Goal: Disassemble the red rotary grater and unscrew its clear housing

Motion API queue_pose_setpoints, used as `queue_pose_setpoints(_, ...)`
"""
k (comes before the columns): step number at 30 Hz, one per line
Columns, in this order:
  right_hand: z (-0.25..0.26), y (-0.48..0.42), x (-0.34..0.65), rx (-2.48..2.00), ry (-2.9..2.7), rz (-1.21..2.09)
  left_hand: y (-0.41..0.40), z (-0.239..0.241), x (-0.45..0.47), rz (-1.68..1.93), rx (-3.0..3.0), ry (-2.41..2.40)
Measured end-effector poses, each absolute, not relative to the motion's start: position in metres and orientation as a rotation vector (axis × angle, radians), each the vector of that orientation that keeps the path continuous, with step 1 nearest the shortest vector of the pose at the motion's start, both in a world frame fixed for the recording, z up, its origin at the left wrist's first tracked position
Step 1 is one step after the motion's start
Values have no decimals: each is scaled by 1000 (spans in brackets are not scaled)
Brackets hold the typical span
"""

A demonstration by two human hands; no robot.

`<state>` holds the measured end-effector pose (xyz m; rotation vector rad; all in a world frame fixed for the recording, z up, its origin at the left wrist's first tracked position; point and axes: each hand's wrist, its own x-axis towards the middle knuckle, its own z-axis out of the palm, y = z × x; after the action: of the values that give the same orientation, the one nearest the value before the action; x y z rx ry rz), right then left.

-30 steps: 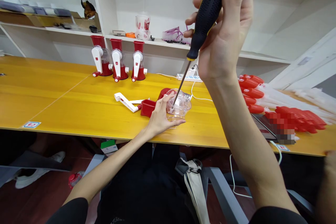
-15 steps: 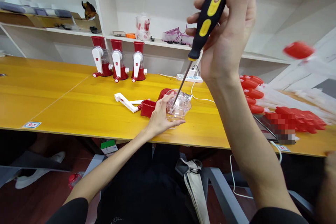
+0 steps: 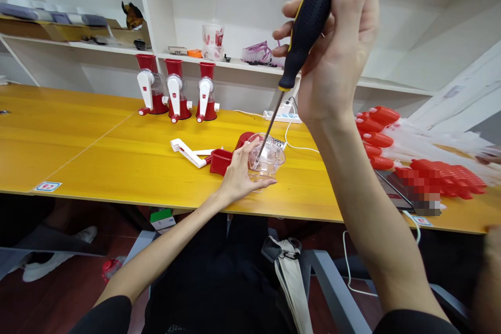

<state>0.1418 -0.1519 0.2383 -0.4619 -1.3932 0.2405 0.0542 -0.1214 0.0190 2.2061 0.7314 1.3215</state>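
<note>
My right hand (image 3: 336, 47) is raised close to the camera and wrapped round the black and yellow handle of a screwdriver (image 3: 303, 28). Its metal shaft slants down into a clear plastic housing (image 3: 268, 159) on the yellow table (image 3: 117, 162). My left hand (image 3: 240, 172) grips that housing from its left side, thumb along the front, fingers curled round it. Just behind the housing lie a red plastic part (image 3: 221, 160) and a white crank handle (image 3: 188, 151).
Three assembled red and white hand-crank devices (image 3: 176, 91) stand at the table's back. Several red-capped parts in clear bags (image 3: 415, 159) are heaped at the right, beside a white power strip (image 3: 282, 115) with its cable. Shelves behind hold boxes and small items.
The screwdriver handle has turned in my right hand: its yellow face showed half a second ago, black shows now. A red-capped part that crossed the air at the right has joined the heap.
</note>
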Motion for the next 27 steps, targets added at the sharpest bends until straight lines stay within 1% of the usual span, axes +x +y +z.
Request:
queue_pose_setpoints(7,239,-152,138,-481,-1349,108,-120,19,54,1332,2243,710)
queue_pose_setpoints(11,240,-150,142,-394,-1390,98,-120,21,53,1333,2311,667)
queue_pose_setpoints(15,239,-147,151,-411,-1437,116,-118,34,44,1373,2413,582)
queue_pose_setpoints(18,239,-144,153,-440,-1415,98,-124,54,32,1562,2363,521)
queue_pose_setpoints(20,239,-142,153,-455,-1405,61,-141,72,22,1772,2189,468)
queue_pose_setpoints(21,240,-140,153,-450,-1407,32,-155,82,17,1808,2117,443)
queue_pose_setpoints(23,241,-134,154,-436,-1435,-34,-189,101,6,1653,2024,301)
queue_pose_setpoints(24,241,-130,155,-427,-1444,-64,-208,110,0,1504,1989,199)
queue_pose_setpoints(27,242,-119,158,-323,-1448,-88,-261,128,-19,863,2095,-48)
